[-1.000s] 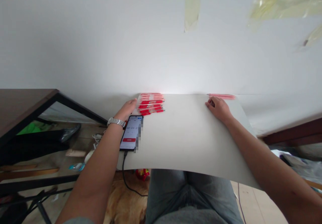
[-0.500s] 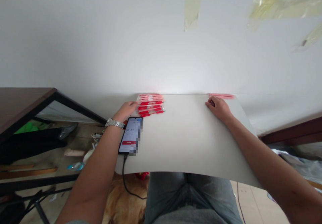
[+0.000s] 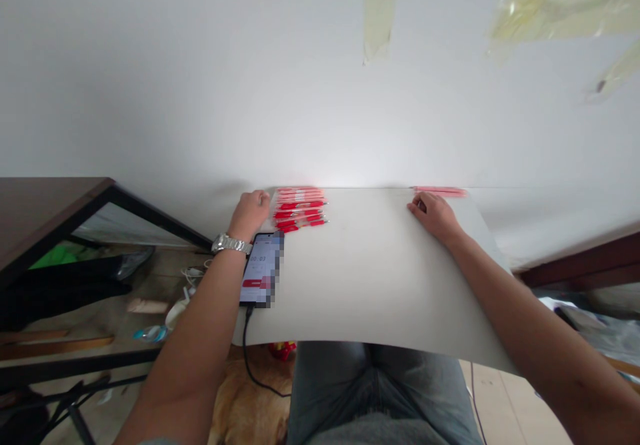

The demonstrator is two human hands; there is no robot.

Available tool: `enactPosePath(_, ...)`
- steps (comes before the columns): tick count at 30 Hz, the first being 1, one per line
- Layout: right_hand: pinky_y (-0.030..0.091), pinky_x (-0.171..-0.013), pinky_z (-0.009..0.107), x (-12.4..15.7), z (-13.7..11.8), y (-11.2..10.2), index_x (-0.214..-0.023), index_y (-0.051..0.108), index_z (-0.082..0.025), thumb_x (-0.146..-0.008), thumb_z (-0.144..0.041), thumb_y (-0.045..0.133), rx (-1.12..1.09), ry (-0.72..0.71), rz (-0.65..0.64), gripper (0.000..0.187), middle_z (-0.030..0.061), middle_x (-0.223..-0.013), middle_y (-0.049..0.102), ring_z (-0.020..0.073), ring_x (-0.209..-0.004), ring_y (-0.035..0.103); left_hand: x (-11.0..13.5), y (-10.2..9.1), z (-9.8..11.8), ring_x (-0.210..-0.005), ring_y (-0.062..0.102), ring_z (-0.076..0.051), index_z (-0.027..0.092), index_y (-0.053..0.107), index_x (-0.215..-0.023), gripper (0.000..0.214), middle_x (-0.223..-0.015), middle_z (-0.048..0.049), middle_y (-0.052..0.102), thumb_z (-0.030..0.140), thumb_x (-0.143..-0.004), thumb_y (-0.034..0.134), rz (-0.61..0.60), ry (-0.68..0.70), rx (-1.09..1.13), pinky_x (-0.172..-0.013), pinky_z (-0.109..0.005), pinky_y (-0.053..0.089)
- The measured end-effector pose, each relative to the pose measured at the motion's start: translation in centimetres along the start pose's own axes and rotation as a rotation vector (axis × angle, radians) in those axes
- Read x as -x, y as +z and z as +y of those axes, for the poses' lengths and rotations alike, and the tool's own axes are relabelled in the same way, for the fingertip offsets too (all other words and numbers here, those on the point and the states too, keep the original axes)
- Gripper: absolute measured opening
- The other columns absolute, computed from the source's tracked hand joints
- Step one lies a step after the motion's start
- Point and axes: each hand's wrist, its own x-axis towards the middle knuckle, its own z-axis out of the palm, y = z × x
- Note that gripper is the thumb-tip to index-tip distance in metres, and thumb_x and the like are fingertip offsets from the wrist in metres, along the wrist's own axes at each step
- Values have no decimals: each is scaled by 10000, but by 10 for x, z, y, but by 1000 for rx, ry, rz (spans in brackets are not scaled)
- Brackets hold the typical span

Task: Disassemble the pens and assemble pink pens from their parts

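A white board (image 3: 380, 278) lies across my lap and reaches the wall. Several red pens (image 3: 300, 209) lie side by side at its far left. My left hand (image 3: 250, 211), with a metal watch on the wrist, rests at the left end of the pens with its fingers curled; I cannot make out whether it grips one. My right hand (image 3: 434, 215) lies on the board at the far right, fingers bent, just below a single red pen (image 3: 440, 191) by the wall. A phone (image 3: 261, 269) with a timer screen lies near my left wrist.
A black cable (image 3: 250, 358) hangs from the phone down past my knees. A dark wooden table (image 3: 45, 211) stands at the left and another table edge (image 3: 580, 265) at the right. Clutter lies on the floor at the left. Yellowish tape (image 3: 375, 11) sticks to the white wall.
My left hand went from flat and stretched out beside the pens to curled, and shifted slightly left and farther away. My right hand has not moved.
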Motion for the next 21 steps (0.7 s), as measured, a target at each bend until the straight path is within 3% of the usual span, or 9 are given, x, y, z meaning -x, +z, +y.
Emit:
enactPosePath(3,417,-706,362,0,0,0,-817,552,-242,-915,-399,578,-9,11,1,187,55,-766,632,240,-751,569,4,-7,10,-1062,632,-273,149,705,-1202,413,-1172,-154,685,378,-998,428,109,152,93,-1039,-407,490)
enactPosePath(7,420,-697,357,0,-1,-1,-813,556,-242,-910,-403,581,-22,26,6,190,54,-768,635,236,-747,572,12,-12,27,-1016,652,-230,195,720,-1201,369,-1154,-101,676,398,-988,498,3,335,159,-1025,-371,513)
enactPosePath(12,420,-694,350,-1,-1,-1,-811,557,-239,-903,-396,592,-37,37,0,185,47,-767,633,227,-737,573,15,-5,37,-1112,636,-246,220,736,-1178,333,-1214,-90,683,363,-977,513,-79,393,122,-1094,-395,480)
enactPosePath(21,410,-687,343,-1,0,0,-813,566,-235,-901,-398,595,-40,31,11,188,40,-748,623,220,-724,567,4,7,29,-1132,634,-250,235,749,-1037,217,-1232,-72,699,307,-945,566,-99,450,19,-1073,-403,491)
